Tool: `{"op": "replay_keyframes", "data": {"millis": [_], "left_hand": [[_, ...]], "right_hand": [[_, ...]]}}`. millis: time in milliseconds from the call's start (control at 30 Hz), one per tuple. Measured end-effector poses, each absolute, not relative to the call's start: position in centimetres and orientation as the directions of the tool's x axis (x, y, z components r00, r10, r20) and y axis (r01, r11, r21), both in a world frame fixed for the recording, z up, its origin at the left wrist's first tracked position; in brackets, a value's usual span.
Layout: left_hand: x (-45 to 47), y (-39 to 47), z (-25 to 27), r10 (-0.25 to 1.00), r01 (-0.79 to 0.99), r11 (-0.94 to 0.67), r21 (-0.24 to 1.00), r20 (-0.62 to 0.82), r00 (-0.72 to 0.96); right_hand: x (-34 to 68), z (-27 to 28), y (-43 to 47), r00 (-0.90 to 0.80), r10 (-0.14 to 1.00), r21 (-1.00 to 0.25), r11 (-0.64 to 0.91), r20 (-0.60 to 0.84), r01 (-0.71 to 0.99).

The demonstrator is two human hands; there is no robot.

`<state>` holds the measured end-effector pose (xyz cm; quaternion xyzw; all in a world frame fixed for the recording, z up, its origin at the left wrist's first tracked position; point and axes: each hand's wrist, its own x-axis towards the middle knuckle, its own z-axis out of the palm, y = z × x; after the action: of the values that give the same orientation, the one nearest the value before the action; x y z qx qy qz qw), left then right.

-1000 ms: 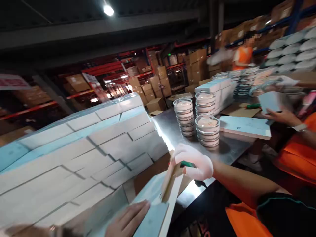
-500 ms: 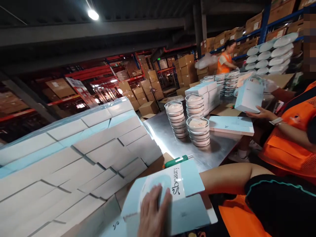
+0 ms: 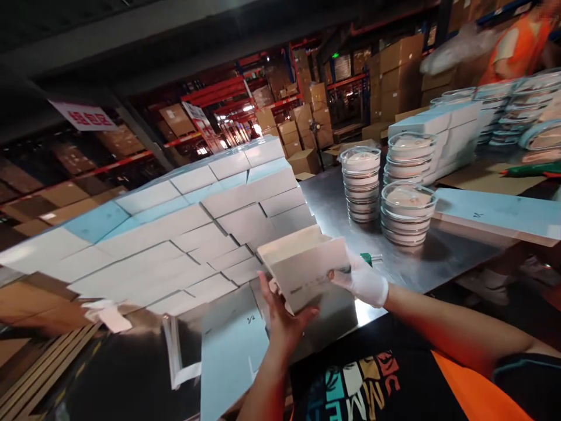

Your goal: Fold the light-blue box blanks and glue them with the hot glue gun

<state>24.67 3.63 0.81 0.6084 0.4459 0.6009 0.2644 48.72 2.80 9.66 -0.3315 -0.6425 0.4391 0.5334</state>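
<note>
A white cardboard box (image 3: 302, 272), tilted upright with small print on its near face, is held between my two hands. My bare left hand (image 3: 283, 316) supports its lower left side, fingers at the edge and thumb across the near face. My right hand (image 3: 362, 280), in a white glove with a bare thumb tip, grips the box's right side. Part of a green tool (image 3: 367, 258) shows just behind that glove, mostly hidden. Below and left of the held box lies a flat pale-blue box (image 3: 232, 345) with a small dark mark.
A large stack of white and pale-blue boxes (image 3: 210, 228) rises at left. On the metal table (image 3: 363, 240) stand stacks of clear round containers (image 3: 407, 213), with a long pale-blue box (image 3: 495, 210) to their right. A co-worker in an orange vest (image 3: 517, 49) is at the back right.
The pale-blue box under my left hand has been turned up, its white side now facing me. My gloved right hand has come into view on it. The view has swung left.
</note>
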Motion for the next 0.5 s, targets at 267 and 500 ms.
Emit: {"op": "replay_keyframes", "data": {"millis": [267, 500], "left_hand": [[24.0, 3.1, 1.9, 0.629, 0.383, -0.700, 0.602, 0.774, -0.068], [23.1, 2.3, 0.5, 0.572, 0.467, -0.725, 0.507, 0.820, -0.002]], "right_hand": [[45.9, 10.1, 2.5, -0.100, 0.933, -0.938, 0.341, 0.346, -0.064], [46.1, 9.6, 4.1, 0.083, 0.871, -0.870, 0.469, 0.484, 0.150]]}}
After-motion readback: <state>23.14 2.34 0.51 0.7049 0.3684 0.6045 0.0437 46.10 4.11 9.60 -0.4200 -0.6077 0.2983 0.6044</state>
